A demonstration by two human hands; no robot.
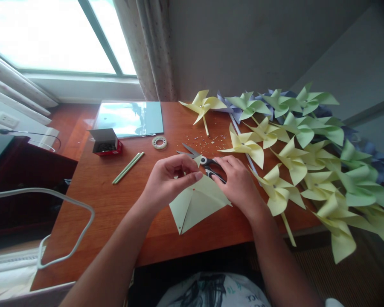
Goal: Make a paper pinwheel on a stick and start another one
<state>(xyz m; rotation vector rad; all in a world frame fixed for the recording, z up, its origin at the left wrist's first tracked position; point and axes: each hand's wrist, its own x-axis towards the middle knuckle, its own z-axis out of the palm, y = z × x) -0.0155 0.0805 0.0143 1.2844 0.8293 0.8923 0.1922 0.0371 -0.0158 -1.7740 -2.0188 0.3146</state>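
Observation:
A pale green paper sheet [200,204] with cut slits, a red dot at its middle and a small hole near its lower corner lies at the table's front. My left hand [174,175] is closed over its upper left part, thumb and forefinger pinched together at the paper. Just beyond the sheet are black-and-grey scissors [205,161], blades spread and pointing away to the left. My right hand [240,179] has its fingers and thumb around the scissor handles, and its wrist is beside the sheet's right corner. Part of the paper is hidden under my left hand.
Many finished paper pinwheels [277,192] cover the right side. Two green sticks [128,168], a tape roll [159,142], a red box [107,147] of dark small pieces and a glossy sheet [131,119] lie left. Tiny bits [208,140] are scattered behind the scissors. A white cable [83,204] loops at left.

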